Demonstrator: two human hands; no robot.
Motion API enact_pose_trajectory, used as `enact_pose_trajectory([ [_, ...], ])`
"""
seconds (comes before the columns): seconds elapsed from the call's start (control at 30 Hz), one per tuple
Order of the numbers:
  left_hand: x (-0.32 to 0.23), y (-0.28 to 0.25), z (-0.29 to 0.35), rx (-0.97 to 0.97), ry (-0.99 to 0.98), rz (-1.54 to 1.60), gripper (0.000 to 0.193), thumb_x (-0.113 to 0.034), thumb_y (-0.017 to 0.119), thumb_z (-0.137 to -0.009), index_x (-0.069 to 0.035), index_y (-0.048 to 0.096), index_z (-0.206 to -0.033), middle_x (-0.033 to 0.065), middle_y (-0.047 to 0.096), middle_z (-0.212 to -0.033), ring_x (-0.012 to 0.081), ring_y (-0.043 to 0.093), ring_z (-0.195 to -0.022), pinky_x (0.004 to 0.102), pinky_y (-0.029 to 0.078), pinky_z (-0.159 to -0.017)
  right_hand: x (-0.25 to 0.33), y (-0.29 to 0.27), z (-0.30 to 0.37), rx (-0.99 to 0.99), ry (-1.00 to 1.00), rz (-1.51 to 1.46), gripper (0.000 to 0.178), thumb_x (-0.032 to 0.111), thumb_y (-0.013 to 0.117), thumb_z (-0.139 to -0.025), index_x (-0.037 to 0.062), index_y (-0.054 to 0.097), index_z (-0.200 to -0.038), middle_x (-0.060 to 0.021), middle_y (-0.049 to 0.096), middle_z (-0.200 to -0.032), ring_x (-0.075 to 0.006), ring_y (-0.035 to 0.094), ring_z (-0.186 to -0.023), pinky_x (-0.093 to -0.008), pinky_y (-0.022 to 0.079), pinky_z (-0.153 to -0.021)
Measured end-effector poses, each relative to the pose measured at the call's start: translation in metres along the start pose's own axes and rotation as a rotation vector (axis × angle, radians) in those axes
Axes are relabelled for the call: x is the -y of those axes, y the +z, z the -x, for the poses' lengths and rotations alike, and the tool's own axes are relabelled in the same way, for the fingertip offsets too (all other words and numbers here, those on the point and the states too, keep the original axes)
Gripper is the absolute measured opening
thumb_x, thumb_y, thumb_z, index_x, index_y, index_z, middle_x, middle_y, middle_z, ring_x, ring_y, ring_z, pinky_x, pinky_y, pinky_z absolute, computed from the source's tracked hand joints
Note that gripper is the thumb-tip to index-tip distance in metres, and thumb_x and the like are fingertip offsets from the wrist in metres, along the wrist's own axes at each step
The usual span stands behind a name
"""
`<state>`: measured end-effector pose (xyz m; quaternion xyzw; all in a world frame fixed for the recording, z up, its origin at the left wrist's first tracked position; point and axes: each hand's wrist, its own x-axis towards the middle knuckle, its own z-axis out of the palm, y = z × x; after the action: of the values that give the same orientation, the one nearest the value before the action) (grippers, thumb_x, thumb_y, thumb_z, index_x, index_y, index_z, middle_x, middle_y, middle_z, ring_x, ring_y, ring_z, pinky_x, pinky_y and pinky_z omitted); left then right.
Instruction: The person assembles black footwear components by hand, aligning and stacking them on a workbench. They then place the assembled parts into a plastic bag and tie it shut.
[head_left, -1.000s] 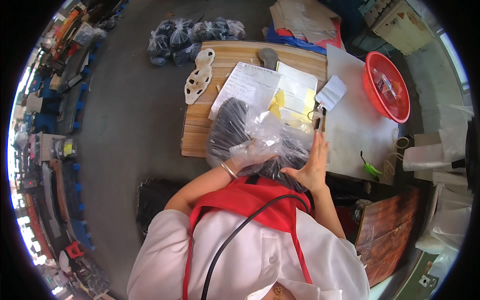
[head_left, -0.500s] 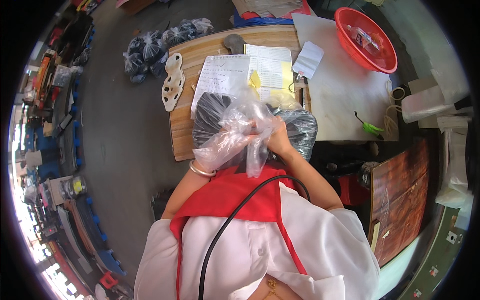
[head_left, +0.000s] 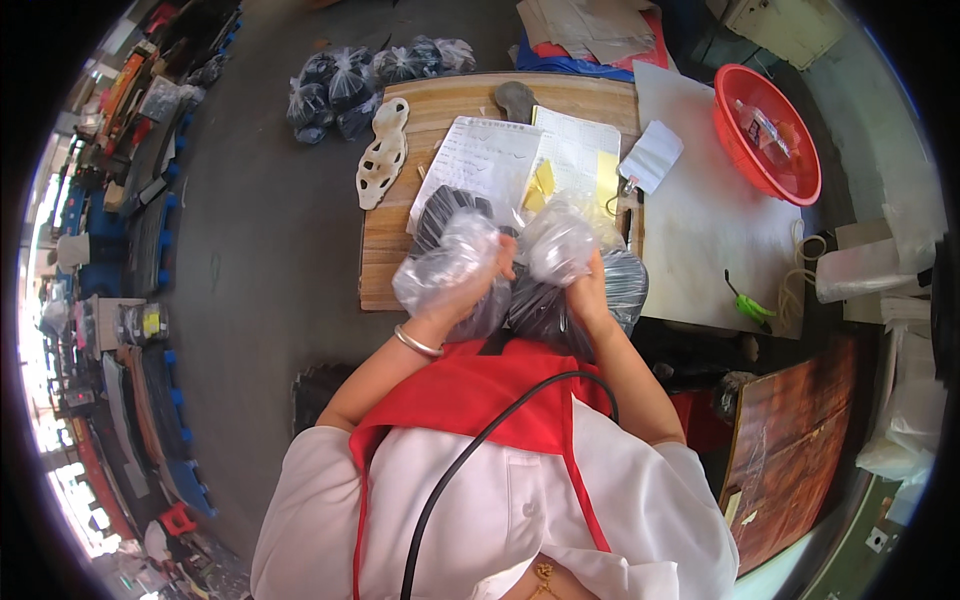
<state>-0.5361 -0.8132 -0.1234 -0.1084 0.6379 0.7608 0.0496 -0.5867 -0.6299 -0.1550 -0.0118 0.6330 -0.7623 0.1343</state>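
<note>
A clear plastic bag (head_left: 545, 305) with dark contents lies at the near edge of the wooden table, right against my red apron. My left hand (head_left: 487, 275), with a bangle on its wrist, is closed round a bunch of the bag's loose plastic on the left side. On the right, my right hand (head_left: 588, 288) grips another bunch of it. A small gap separates the two hands. Crumpled film covers parts of the fingers. Beyond the bag lie paper sheets (head_left: 478, 160) and a yellow slip (head_left: 541, 182).
A cream perforated piece (head_left: 384, 155) lies along the table's left edge. Several filled bags (head_left: 340, 85) rest on the floor beyond. At the right are a red basket (head_left: 735, 135), a clipped paper (head_left: 652, 157), green snips (head_left: 750, 306) and a cord (head_left: 797, 270).
My hands have drawn apart from being together over the bag, and its gathered top is now split into two bunches. The view has shifted slightly.
</note>
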Motion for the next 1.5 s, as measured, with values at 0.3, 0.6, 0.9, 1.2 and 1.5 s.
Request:
enact_pose_trajectory([
  [0.3,-0.018,0.021,-0.014,0.243,0.643,-1.062,0.034,-0.008,0.057,-0.088,-0.006,0.057,-0.121,0.0139,0.066,-0.098,0.0219,0.066,-0.086,0.0303,0.051,-0.07,0.011,-0.005,-0.004,0.082,0.206,0.039,0.049,0.035,0.056,-0.094,0.0054,0.046,-0.132,-0.0083,0.057,-0.112,-0.018,0.055,-0.102,-0.0325,0.045,-0.089],
  [0.6,-0.021,-0.006,-0.009,0.378,0.451,-1.167,0.032,-0.015,0.052,-0.094,-0.004,0.055,-0.124,0.0096,0.063,-0.108,0.018,0.059,-0.099,0.0324,0.049,-0.083,0.015,0.002,-0.012,0.544,-0.077,0.298,0.023,0.014,0.067,-0.082,0.0035,0.065,-0.103,-0.0067,0.067,-0.098,-0.019,0.062,-0.091,-0.0342,0.05,-0.085],
  [0.9,-0.001,0.02,-0.011,0.255,1.116,-0.986,0.044,-0.025,0.07,-0.073,-0.005,0.063,-0.111,0.0121,0.058,-0.108,0.0312,0.056,-0.099,0.0411,0.046,-0.088,0.03,0.016,-0.042,0.128,0.606,0.452,0.021,0.021,0.058,-0.093,0.0021,0.061,-0.1,-0.0066,0.062,-0.084,-0.0167,0.061,-0.074,-0.0317,0.05,-0.067],
  [1.2,0.01,0.027,-0.049,0.404,0.885,-0.796,0.021,-0.012,0.055,-0.084,0.0,0.063,-0.1,0.0158,0.06,-0.104,0.0314,0.058,-0.099,0.0398,0.046,-0.091,-0.022,-0.015,-0.051,0.836,-0.327,0.494,0.03,0.012,0.068,-0.082,0.002,0.062,-0.109,-0.0096,0.064,-0.102,-0.0173,0.06,-0.096,-0.0355,0.048,-0.084],
  [1.5,-0.012,0.035,-0.063,0.467,0.108,-0.783,0.034,-0.031,0.05,-0.089,0.0,0.064,-0.095,0.022,0.063,-0.083,0.0344,0.062,-0.078,0.0416,0.048,-0.077,0.015,-0.013,-0.032,0.804,0.379,0.261,0.046,0.01,0.075,-0.076,0.0004,0.058,-0.118,-0.0098,0.061,-0.115,-0.0208,0.056,-0.104,-0.0325,0.045,-0.091],
])
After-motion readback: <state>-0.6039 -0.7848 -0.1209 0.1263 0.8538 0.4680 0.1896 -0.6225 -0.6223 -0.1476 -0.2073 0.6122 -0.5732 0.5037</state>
